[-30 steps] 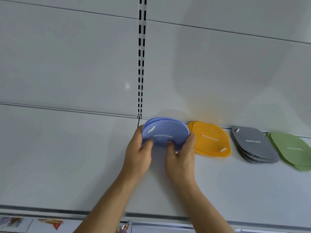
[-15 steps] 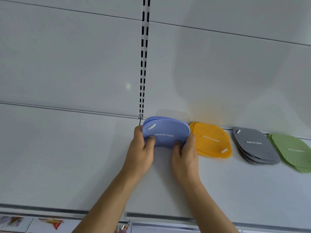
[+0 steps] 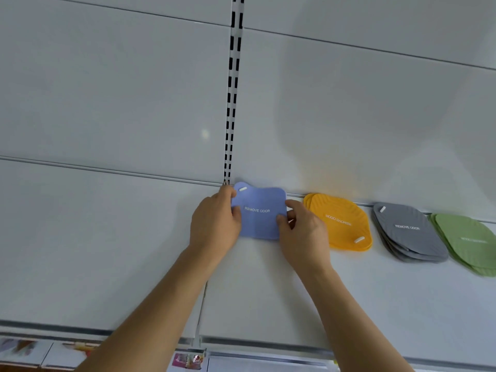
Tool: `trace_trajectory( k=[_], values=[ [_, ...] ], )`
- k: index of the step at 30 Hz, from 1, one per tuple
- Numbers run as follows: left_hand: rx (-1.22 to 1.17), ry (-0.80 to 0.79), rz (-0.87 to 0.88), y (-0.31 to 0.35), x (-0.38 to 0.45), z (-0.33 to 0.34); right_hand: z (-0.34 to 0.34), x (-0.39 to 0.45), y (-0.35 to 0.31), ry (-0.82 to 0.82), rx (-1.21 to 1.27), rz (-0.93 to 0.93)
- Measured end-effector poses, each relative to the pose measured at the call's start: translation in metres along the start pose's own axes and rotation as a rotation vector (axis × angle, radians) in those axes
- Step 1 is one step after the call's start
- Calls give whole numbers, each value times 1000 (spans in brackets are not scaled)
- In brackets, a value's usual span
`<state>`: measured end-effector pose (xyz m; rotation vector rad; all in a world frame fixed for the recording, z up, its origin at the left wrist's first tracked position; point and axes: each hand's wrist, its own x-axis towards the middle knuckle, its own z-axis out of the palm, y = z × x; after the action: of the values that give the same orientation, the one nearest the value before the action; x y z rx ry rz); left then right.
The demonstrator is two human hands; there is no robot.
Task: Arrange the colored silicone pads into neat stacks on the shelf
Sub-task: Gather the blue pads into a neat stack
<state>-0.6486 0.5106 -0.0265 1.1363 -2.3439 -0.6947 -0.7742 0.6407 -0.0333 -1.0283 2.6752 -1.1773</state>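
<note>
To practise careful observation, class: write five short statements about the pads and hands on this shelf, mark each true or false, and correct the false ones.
1. Both hands hold the blue pads. True: the left hand and the right hand grip them from either side.
2. The orange stack lies left of the blue pads. False: it lies to their right.
3. The grey stack sits between the orange stack and the green stack. True.
4. The grey stack is perfectly squared. False: its pads are fanned, with lower edges showing.
5. The blue pads read REMOVE ODOR. True.
</note>
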Motion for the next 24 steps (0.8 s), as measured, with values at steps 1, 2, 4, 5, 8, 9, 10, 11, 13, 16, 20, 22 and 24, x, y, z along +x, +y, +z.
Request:
trace_trajectory(
  k=[1, 2, 4, 5, 8, 9, 10, 11, 13, 16, 20, 22, 24],
  values=[
    [19, 18, 25, 0, -1, 2, 1, -1, 1, 7, -11, -10],
    [23, 36, 42, -1, -1, 4, 1, -1, 1, 13, -19, -22],
    [12, 61, 58, -3, -2, 7, 1, -1, 2, 28, -24, -45],
    [9, 68, 61, -4, -2, 8, 2, -1, 3, 37, -22, -51],
    [15, 95, 68, -7, -1, 13, 4, -3, 3, 59, -23, -78],
    [20, 101, 69, -8, -1, 14, 6, -3, 4, 71, -35, -97],
    [26, 106, 71, -8, 1, 15, 7, -4, 4, 82, -53, -115],
    [38, 103, 71, -8, 1, 15, 7, -4, 4, 89, -74, -123],
    [69, 98, 79, -7, 3, 15, 8, -3, 3, 99, -120, -134],
    [116, 122, 120, -9, 2, 15, 10, -4, 3, 125, -201, -176],
    [292, 182, 163, -12, 1, 21, 14, -5, 8, 188, -328, -244],
    [342, 218, 177, -14, 0, 23, 15, -6, 10, 189, -417, -268],
    [341, 220, 215, -16, -3, 22, 14, -10, 9, 185, -499, -272]
  ],
)
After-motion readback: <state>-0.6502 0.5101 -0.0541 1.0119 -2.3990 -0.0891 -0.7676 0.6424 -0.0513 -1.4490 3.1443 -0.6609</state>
